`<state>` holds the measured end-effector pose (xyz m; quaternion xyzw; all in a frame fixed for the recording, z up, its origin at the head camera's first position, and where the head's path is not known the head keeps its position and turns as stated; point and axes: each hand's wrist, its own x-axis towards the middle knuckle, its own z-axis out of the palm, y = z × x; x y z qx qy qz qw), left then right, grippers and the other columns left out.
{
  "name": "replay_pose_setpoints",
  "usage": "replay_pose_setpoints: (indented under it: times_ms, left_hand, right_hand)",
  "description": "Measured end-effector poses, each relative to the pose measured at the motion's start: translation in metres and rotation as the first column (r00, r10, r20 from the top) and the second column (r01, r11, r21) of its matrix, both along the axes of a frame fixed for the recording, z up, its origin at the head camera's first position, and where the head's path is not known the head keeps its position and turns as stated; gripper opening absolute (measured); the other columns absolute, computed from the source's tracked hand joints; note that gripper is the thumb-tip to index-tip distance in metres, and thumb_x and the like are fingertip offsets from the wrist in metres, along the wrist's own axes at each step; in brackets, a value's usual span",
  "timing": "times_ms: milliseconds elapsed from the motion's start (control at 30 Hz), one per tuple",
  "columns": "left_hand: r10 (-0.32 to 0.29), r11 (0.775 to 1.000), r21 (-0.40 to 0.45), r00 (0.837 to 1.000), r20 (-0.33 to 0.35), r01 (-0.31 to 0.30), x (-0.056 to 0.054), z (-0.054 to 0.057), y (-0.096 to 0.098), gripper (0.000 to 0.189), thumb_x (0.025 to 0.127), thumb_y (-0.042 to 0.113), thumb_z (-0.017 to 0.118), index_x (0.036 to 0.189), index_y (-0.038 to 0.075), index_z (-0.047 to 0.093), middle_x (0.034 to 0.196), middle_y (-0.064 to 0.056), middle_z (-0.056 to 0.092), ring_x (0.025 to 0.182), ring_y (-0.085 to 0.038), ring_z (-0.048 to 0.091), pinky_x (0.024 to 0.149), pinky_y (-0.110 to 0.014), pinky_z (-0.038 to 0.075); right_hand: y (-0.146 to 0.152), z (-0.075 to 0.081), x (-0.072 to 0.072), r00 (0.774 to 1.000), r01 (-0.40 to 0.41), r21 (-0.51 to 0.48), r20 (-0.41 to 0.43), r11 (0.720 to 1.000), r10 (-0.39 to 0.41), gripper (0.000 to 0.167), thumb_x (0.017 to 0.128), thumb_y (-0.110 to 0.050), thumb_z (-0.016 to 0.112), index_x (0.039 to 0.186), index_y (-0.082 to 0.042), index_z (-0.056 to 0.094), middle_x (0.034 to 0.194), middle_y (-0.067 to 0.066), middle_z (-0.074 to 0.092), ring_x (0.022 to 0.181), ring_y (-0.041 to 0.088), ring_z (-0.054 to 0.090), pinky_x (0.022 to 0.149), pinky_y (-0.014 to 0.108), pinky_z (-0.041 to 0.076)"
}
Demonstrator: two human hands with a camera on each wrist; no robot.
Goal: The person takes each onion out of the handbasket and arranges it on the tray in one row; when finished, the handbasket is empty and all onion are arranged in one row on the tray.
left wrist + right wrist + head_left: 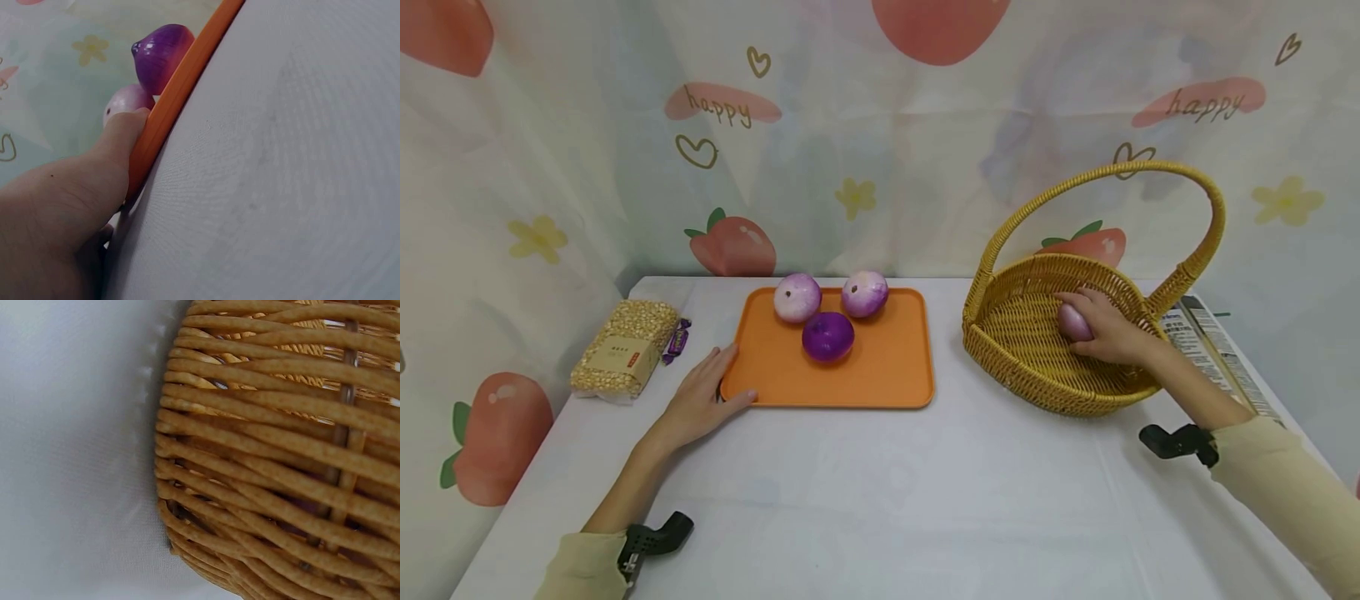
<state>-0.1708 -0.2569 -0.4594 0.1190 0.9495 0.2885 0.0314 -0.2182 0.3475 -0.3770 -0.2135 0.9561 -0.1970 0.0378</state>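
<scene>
In the head view, an orange tray (835, 387) holds two pale purple-and-white onions (797, 298) at its back and a dark purple onion (828, 337) in front of them. My left hand (703, 398) rests at the tray's left edge, fingers extended along the side and thumb over the front corner. The left wrist view shows the thumb (122, 134) against the tray rim (178, 87). Inside a wicker basket (1037, 387), my right hand (1108, 327) grips a light purple onion (1074, 323). From the right wrist, the basket's woven side (269, 437) hides that hand.
The basket's tall arched handle (1105, 171) rises above its opening. Beyond the basket lies a folded newspaper (1213, 354) at the table's right edge. On the left are a clear bag of yellow grains (625, 342) and a purple-wrapped candy (677, 341). A printed curtain stands behind.
</scene>
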Motion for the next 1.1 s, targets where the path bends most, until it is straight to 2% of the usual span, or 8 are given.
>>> replay_pose_setpoints:
  times_ms: [433,700,867,1100]
  left_hand:
    - [0.007,1.000,-0.009,1.000,0.002,-0.007,0.000,0.002,0.001,0.092,0.088,0.055,0.062,0.156,0.010,0.018,0.162,-0.017,0.021,0.150,-0.040,0.012,0.117,-0.065,0.014]
    - [0.009,1.000,-0.002,1.000,0.007,-0.009,0.001,0.001,0.001,0.092,0.088,0.055,0.062,0.156,0.010,0.018,0.162,-0.016,0.021,0.150,-0.040,0.012,0.117,-0.065,0.014]
    - [0.008,1.000,-0.002,1.000,0.012,-0.008,0.002,0.001,0.002,0.092,0.089,0.054,0.062,0.156,0.009,0.018,0.162,-0.016,0.021,0.150,-0.040,0.012,0.118,-0.064,0.014]
    - [0.004,1.000,-0.009,1.000,-0.002,-0.004,0.002,0.002,0.002,0.092,0.089,0.054,0.062,0.156,0.009,0.018,0.161,-0.017,0.022,0.150,-0.040,0.013,0.117,-0.065,0.014]
  right_hand:
    - [0.000,-0.002,0.000,1.000,-0.007,-0.002,-0.015,1.000,0.007,0.073,0.080,0.004,0.071,0.142,0.003,0.032,0.141,0.036,0.026,0.129,0.053,0.025,0.099,0.075,0.028]
    - [0.000,-0.001,0.000,1.000,0.019,0.024,-0.016,1.000,-0.019,0.074,0.080,0.001,0.072,0.143,0.002,0.033,0.139,0.033,0.031,0.123,0.049,0.035,0.097,0.072,0.037]
    - [-0.002,0.003,0.003,0.999,0.042,-0.009,0.007,0.999,-0.042,0.075,0.082,-0.005,0.074,0.144,0.002,0.032,0.141,0.034,0.031,0.124,0.050,0.037,0.096,0.073,0.039]
    - [-0.013,0.009,0.008,0.998,0.045,-0.052,-0.049,0.998,-0.047,0.078,0.080,-0.015,0.078,0.143,0.003,0.036,0.138,0.031,0.042,0.122,0.047,0.043,0.093,0.070,0.043]
